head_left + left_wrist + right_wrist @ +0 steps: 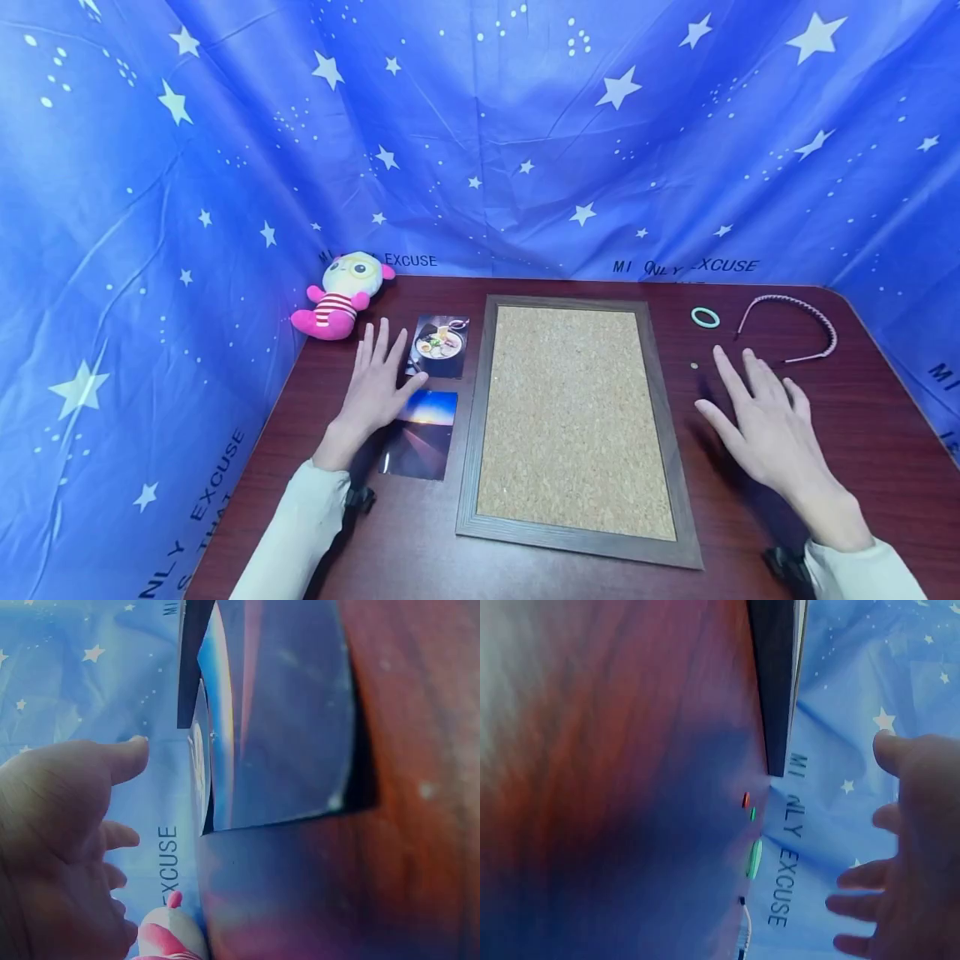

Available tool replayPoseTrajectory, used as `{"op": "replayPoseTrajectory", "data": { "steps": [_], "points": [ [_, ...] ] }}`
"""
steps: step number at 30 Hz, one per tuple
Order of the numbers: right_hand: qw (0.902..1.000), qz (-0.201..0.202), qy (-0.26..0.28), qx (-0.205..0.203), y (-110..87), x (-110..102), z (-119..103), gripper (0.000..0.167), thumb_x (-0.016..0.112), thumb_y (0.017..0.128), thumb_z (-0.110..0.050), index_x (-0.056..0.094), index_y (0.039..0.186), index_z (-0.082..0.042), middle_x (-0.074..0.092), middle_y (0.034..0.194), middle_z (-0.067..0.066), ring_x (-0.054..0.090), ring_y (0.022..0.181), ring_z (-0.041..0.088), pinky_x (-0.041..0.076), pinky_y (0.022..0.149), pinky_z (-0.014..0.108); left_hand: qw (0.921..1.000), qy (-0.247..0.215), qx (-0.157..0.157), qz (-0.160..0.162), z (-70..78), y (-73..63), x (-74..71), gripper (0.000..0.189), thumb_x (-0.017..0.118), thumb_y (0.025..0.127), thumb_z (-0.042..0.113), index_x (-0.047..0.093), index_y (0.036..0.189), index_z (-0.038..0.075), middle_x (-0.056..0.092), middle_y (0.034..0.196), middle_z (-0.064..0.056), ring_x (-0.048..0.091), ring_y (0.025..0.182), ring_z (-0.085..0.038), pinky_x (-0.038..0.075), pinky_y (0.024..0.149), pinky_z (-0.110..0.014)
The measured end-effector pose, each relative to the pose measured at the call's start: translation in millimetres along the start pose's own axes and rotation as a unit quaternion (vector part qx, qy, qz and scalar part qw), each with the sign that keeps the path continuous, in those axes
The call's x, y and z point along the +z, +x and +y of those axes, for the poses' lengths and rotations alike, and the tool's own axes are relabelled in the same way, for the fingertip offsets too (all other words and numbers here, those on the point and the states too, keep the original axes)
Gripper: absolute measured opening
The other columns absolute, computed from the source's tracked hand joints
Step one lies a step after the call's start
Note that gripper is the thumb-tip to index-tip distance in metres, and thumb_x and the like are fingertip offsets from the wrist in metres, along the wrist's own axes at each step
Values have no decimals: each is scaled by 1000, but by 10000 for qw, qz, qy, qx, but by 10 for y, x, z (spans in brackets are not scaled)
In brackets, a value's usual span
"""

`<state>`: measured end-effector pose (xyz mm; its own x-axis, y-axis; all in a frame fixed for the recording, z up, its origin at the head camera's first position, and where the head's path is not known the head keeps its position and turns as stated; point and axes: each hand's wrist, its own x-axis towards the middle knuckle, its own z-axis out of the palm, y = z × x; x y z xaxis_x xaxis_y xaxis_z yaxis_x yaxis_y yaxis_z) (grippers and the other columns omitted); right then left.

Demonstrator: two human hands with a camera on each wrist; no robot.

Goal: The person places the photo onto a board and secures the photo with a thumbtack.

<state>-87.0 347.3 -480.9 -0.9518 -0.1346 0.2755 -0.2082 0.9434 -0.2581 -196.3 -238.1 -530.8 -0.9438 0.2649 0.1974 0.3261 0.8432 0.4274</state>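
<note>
My left hand (377, 385), fingers spread, is beside two photos and holds nothing. One photo (439, 343) shows a bowl of food; the nearer photo (420, 442) shows a blue and orange sky over a dark road-like scene. The thumb overlaps the photos' edges in the head view. To the right, a cork board (573, 417) in a grey-brown wooden frame lies flat. On its other side my right hand (772, 433) hovers with fingers spread, also holding nothing. Past its fingertips are a mint-green ring (705, 317), a pink headband (831, 329) and a tiny round piece (693, 365).
A pink and white plush toy (339, 300) sits at the table's back left corner, against a blue star-printed curtain (480, 150). In the right wrist view, a tiny red piece (746, 799) and a tiny green piece (753, 814) lie near the green ring.
</note>
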Motion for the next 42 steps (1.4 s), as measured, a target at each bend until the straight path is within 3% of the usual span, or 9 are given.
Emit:
{"op": "replayPoseTrajectory", "data": {
  "steps": [1,3,8,14,20,24,29,34,42],
  "points": [
    [9998,149,41,-111,-4,4,-27,79,62,112,-43,28,177,-15,38,164,44,41,146,63,25,114,83,9999,-61,20,80,-79,28,67,98,56,105,75,34,174,9,5,185,-24,-5,170,-49,5,135,-70],
    [9987,392,143,-308,-13,7,-78,77,68,109,-38,35,174,-14,47,158,41,49,138,62,32,109,81,9997,-171,-154,15,-33,57,37,94,58,106,70,37,173,8,10,184,-25,0,171,-47,15,134,-71],
    [9953,654,462,-548,-57,-2,-224,63,81,99,-26,60,156,-10,66,138,28,66,119,53,46,94,74,9961,-349,-741,-323,428,106,-272,73,72,107,40,49,164,1,46,167,-29,43,155,-48,43,121,-71],
    [9930,757,675,-606,-126,51,-337,50,90,89,-18,74,136,-12,76,108,7,73,87,26,56,67,52,9933,-662,-922,208,400,229,-187,54,81,100,25,67,144,-1,70,131,-23,66,119,-40,56,104,-59],
    [9887,494,1270,-628,-123,136,-363,45,94,85,-10,76,127,-13,72,96,-6,60,73,-1,45,60,23,9885,-810,-1260,216,202,312,-3,57,85,95,31,70,138,-1,71,119,-20,65,106,-37,56,95,-56],
    [9841,268,1628,-661,-128,200,-336,41,95,83,-4,76,118,-13,67,90,-10,57,70,-5,42,61,17,9868,-638,-1478,-153,80,384,118,68,85,96,38,63,148,-1,65,130,-24,61,117,-41,53,102,-62],
    [9721,-204,2308,-378,-169,253,-259,42,95,83,0,74,117,-13,63,83,-15,59,65,-2,39,72,10,9838,-796,-1579,-294,155,452,98,70,83,98,35,59,152,-2,61,138,-27,60,122,-43,51,110,-62],
    [9611,-406,2714,-313,-183,287,-213,47,94,84,1,73,126,-11,63,83,-13,62,65,2,40,75,11,9821,-853,-1662,-238,203,487,83,67,85,96,30,61,149,-3,61,135,-27,62,117,-43,52,108,-63],
    [9598,-305,2751,-462,-179,321,-205,51,94,82,3,74,127,-10,65,84,-13,63,67,0,44,67,15,9842,-677,-1637,-53,3,569,259,71,93,87,19,63,148,-1,67,119,-21,65,110,-42,54,99,-63]
  ]
}}
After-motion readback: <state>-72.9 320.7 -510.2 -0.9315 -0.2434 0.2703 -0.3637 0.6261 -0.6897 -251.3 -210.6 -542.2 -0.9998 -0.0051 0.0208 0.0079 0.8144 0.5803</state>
